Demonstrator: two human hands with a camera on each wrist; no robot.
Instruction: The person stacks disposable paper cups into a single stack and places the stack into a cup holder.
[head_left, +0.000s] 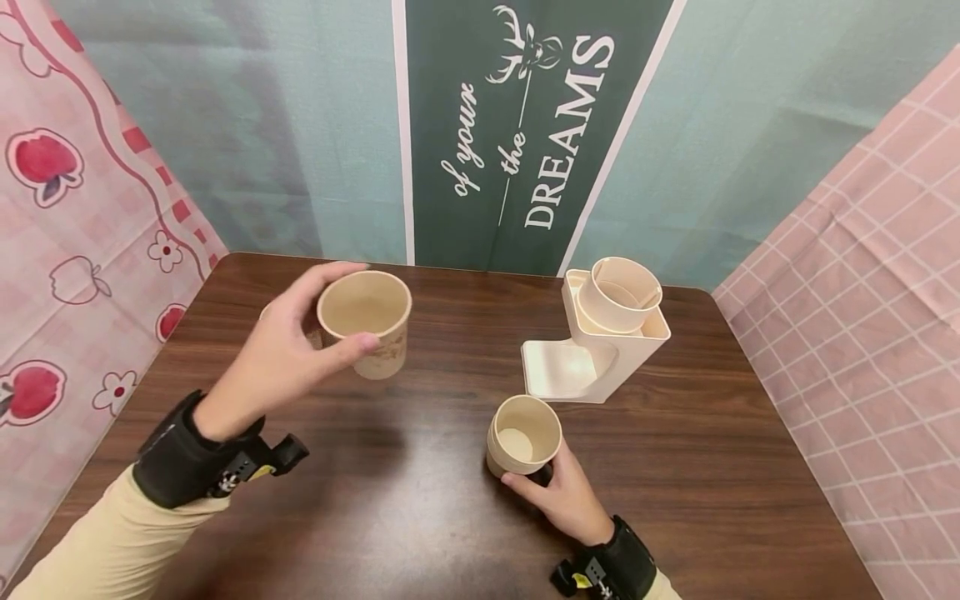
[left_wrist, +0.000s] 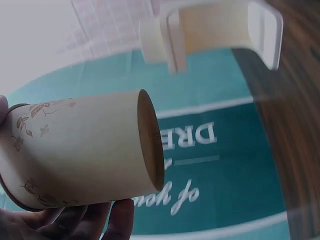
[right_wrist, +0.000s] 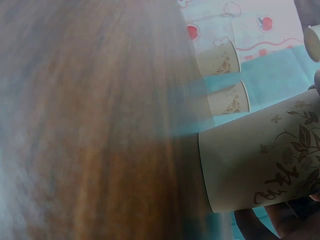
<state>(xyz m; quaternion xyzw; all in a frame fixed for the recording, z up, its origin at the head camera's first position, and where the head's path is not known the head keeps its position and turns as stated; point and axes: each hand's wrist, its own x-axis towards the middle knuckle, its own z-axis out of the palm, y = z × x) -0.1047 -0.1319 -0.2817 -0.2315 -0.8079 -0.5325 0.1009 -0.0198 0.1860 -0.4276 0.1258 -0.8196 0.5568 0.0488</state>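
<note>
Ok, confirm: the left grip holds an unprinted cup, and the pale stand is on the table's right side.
No: the cup in the left grip is printed with brown leaves, as the left wrist view shows. The pale stand is on the right side of the table.

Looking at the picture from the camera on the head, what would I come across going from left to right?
Apple-print cloth, left hand, raised cup, lower cup, cream holder, pink checked cloth.
</note>
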